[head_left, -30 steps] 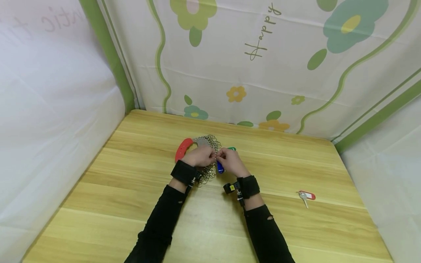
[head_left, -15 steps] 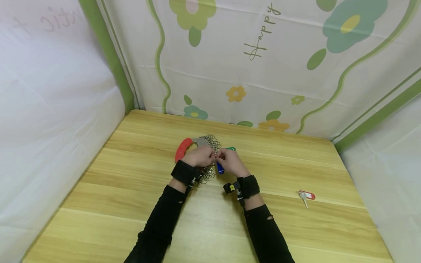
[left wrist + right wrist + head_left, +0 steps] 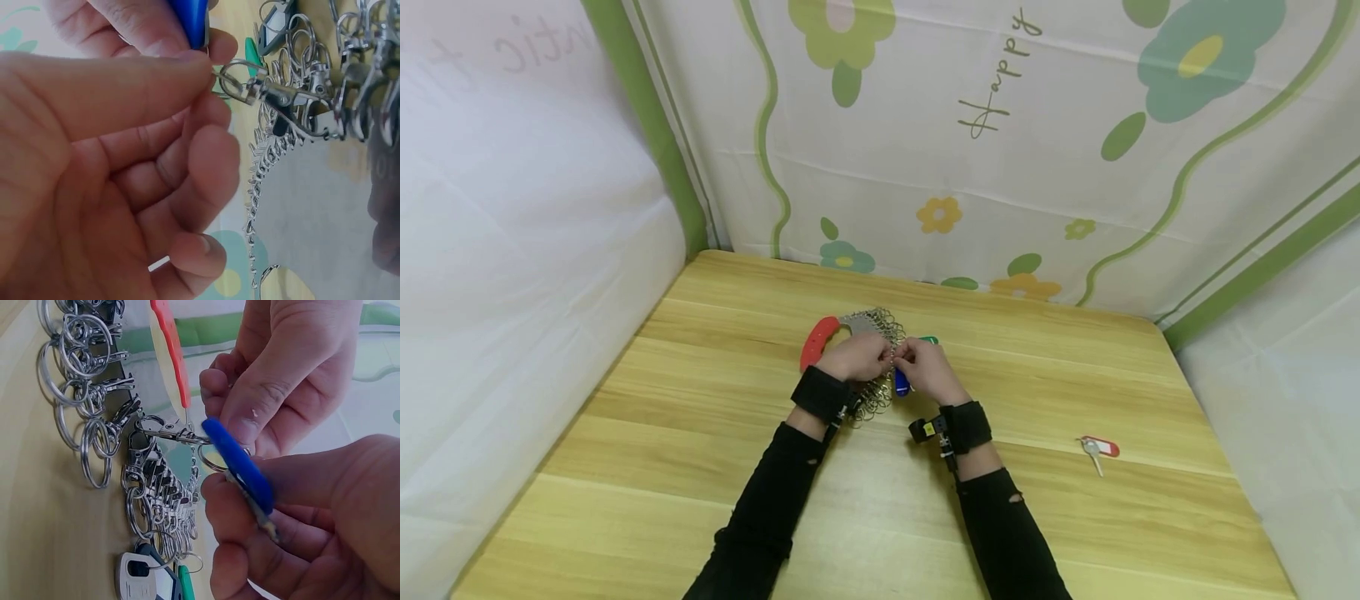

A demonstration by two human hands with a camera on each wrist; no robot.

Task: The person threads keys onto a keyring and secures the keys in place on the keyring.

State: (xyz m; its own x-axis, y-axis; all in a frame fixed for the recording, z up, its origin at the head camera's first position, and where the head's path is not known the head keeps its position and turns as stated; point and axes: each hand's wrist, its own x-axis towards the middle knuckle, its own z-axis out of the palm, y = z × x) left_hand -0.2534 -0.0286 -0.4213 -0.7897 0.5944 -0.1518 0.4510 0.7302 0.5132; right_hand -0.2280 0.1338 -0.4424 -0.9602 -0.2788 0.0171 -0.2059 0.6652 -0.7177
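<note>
A key ring holder with a red handle lies on the table, its metal plate edged with swivel clips and split rings. My left hand pinches a split ring hanging from one clip, between thumb and index finger. Close beside it, my right hand holds a blue key tag at that ring, its thumb and fingers curled. Part of a key shows under the blue tag. Fingertips hide whether the tag's own loop is on the ring.
A green tag lies beyond my right hand, at the holder's edge. Near it are a dark tag and a silver key. To the right on the wooden table lies a key with a red tag. Fabric walls surround the table.
Both hands stay in place at the split ring. The blue tag's lower end has shifted very slightly; the holder and the red-tagged key look the same.
</note>
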